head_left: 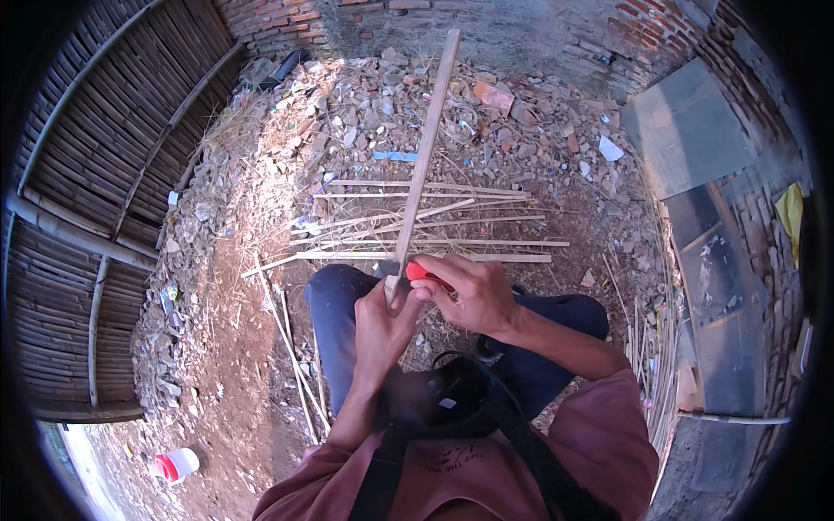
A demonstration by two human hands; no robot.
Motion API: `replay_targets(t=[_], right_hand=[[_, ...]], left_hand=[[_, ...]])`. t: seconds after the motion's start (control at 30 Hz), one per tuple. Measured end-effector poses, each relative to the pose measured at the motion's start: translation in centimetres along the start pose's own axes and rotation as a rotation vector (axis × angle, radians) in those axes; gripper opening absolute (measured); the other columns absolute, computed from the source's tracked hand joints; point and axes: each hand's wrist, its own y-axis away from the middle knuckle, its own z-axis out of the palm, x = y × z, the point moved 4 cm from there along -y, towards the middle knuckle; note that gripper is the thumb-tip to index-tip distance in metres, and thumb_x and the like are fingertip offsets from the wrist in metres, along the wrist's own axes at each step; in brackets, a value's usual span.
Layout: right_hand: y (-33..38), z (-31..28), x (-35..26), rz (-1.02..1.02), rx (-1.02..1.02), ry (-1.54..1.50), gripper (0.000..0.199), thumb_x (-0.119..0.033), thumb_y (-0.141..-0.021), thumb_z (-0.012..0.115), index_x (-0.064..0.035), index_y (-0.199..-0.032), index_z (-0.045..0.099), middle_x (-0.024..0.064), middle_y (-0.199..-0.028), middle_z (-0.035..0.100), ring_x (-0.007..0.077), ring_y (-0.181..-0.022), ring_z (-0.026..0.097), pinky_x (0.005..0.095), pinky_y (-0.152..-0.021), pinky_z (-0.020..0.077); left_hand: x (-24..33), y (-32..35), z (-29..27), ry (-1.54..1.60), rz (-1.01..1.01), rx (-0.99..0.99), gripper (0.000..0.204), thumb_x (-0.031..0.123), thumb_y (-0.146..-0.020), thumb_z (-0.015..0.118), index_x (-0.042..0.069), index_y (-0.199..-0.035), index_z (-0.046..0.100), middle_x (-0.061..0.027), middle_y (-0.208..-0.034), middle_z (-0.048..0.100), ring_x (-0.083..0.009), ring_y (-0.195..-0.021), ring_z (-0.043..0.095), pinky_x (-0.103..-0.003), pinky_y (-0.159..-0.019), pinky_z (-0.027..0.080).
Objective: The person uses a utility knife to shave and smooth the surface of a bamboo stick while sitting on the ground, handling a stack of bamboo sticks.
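Note:
A long, flat bamboo strip (427, 152) points away from me, its far end raised toward the brick wall. My left hand (378, 326) is closed around the near end of this strip, above my crossed legs. Fingers curled, my right hand (476, 291) grips a red-handled knife (421, 272) right beside the strip. Its blade is mostly hidden, so I cannot tell whether it touches the bamboo. The thumbs of both hands are close together at the strip's near end. Beyond my knees, several thin bamboo strips (512, 242) lie crosswise on the ground.
Rubble and brick pieces (495, 97) cover the ground toward the brick wall (486, 30). A woven bamboo wall (104, 113) stands on the left. More strips (291, 347) lie beside my left leg. A white container with a red lid (178, 466) is at lower left; panels (691, 130) lean on the right.

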Motion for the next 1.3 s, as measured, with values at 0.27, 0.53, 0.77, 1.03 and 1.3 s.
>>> replay_targets(t=[0.27,0.53,0.77,1.03,1.3], right_hand=[[-0.4,-0.1,0.9,-0.047,0.026,-0.004,0.031,-0.028,-0.098,0.076,-0.0132,-0.125,0.075,0.0067,-0.096,0.078,0.0276,-0.072,0.076,0.0397,-0.056,0.0580],[-0.8,-0.6,0.7,-0.068,0.054,-0.004,0.029,-0.030,-0.098,0.076,-0.0138,-0.123,0.076,0.0063,-0.093,0.078,0.0276,-0.070,0.075,0.0398,-0.055,0.0581],[-0.4,-0.7,0.1,-0.027,0.029,0.095,0.030,-0.031,-0.098,0.076,-0.0137,-0.123,0.076,0.0050,-0.088,0.076,0.0249,-0.065,0.073,0.0377,-0.052,0.0560],[-0.2,-0.8,0.0,-0.026,0.065,0.093,0.035,-0.032,-0.097,0.077,-0.0129,-0.127,0.075,0.0044,-0.088,0.075,0.0239,-0.064,0.073,0.0370,-0.051,0.0553],[-0.6,-1.8,0.2,-0.024,0.109,0.095,0.033,-0.031,-0.097,0.078,-0.0136,-0.125,0.077,0.0042,-0.088,0.076,0.0231,-0.065,0.073,0.0365,-0.052,0.0548]], left_hand=[[1.3,0.2,-0.7,0.030,0.126,0.062,0.029,0.022,-0.101,0.079,-0.003,-0.107,0.066,-0.0046,-0.070,0.064,-0.0073,-0.067,0.054,-0.031,-0.059,0.045],[0.8,-0.4,-0.2,0.099,0.110,0.029,0.027,0.021,-0.101,0.079,-0.001,-0.112,0.068,-0.0040,-0.074,0.065,-0.0072,-0.068,0.051,-0.030,-0.061,0.043],[1.2,-0.2,0.2,0.145,0.087,0.099,0.025,0.022,-0.102,0.077,-0.001,-0.108,0.069,-0.0013,-0.075,0.062,-0.0064,-0.071,0.048,-0.027,-0.063,0.043],[1.3,-0.1,0.4,0.089,0.080,0.128,0.027,0.024,-0.102,0.078,0.000,-0.103,0.068,0.0046,-0.068,0.052,-0.0052,-0.065,0.040,-0.028,-0.057,0.035],[1.6,-0.1,0.6,0.170,0.053,0.087,0.026,0.024,-0.103,0.078,0.001,-0.101,0.067,0.0058,-0.068,0.048,-0.0031,-0.067,0.038,-0.026,-0.057,0.032]])
